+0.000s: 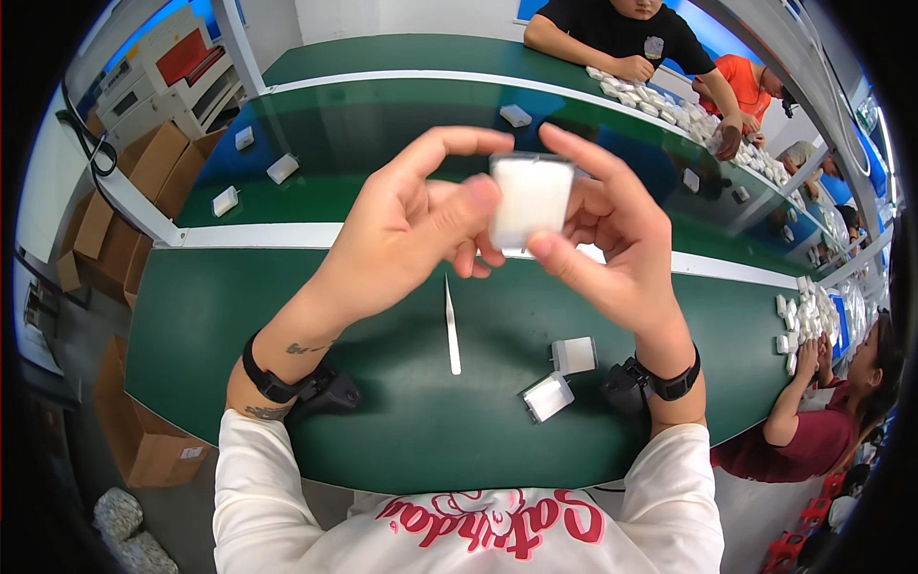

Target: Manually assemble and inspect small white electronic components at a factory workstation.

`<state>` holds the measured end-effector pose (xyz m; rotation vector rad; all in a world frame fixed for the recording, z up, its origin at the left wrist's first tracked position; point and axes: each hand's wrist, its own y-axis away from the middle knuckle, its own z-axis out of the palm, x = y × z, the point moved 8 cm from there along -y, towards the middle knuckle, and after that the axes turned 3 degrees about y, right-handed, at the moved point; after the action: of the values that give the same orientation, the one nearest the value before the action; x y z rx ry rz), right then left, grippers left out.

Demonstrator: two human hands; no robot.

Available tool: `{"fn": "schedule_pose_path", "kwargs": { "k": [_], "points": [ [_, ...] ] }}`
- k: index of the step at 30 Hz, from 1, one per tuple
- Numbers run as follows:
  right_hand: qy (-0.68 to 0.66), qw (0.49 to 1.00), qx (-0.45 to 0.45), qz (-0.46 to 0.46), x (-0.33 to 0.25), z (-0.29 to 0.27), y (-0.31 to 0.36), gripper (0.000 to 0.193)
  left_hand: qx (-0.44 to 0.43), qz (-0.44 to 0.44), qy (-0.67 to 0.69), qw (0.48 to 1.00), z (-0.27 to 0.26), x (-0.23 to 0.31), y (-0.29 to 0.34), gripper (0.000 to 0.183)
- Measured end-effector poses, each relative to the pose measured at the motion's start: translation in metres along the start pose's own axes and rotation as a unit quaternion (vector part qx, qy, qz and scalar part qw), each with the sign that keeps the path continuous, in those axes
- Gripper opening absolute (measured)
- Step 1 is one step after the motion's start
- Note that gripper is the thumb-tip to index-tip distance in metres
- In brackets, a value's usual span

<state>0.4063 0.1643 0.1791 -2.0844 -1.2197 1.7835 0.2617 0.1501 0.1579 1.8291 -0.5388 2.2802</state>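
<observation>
Raised over the green table, a small white rectangular block with a clear, dark-edged rim (pixel 532 203) is held between my two hands. My left hand (pixel 421 215) has its thumb against the block's left side, with the index finger reaching to the top edge. My right hand (pixel 617 225) grips the right side, thumb at the lower corner and index finger raised. Below them lies a slim, pale pointed tool (pixel 452 335), like tweezers. Two similar white blocks rest nearer me on the right, an upper block (pixel 574 355) and a lower block (pixel 548 397), touching or almost touching.
Beyond a white rail (pixel 258 236), a green conveyor-like surface (pixel 382 134) carries several scattered white blocks (pixel 283 168). Co-workers handle piles of white blocks (pixel 660 100) at far right and right (pixel 813 316). Cardboard boxes (pixel 153 435) stand left. Black devices are strapped to both my wrists.
</observation>
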Motion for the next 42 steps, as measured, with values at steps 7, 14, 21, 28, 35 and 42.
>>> {"fn": "schedule_pose_path", "kwargs": {
  "k": [7, 14, 21, 28, 35, 42],
  "points": [
    [0.000, 0.999, -0.034, -0.022, 0.000, 0.001, 0.000, 0.068, 0.009, 0.147, -0.205, 0.968, 0.006, 0.020, 0.011, 0.078],
    [0.105, 0.989, -0.027, -0.102, -0.015, 0.001, 0.004, 0.065, 0.002, 0.153, -0.253, 0.955, 0.009, 0.025, 0.013, 0.064],
    [0.315, 0.932, -0.176, 0.042, 0.012, -0.006, 0.017, 0.082, 0.193, 0.236, -0.443, 0.843, -0.050, 0.040, 0.003, 0.077],
    [0.346, 0.812, -0.434, 0.180, 0.059, -0.006, 0.101, 0.065, 0.188, 0.235, -0.401, 0.865, -0.036, 0.054, 0.010, 0.062],
    [-0.250, 0.939, -0.167, 0.170, 0.030, -0.001, 0.050, 0.054, -0.003, 0.340, -0.438, 0.832, 0.027, 0.041, 0.020, 0.074],
    [-0.368, 0.913, -0.093, 0.152, 0.017, 0.018, 0.021, 0.052, 0.019, 0.376, -0.400, 0.836, 0.033, 0.046, 0.030, 0.077]
  ]
}}
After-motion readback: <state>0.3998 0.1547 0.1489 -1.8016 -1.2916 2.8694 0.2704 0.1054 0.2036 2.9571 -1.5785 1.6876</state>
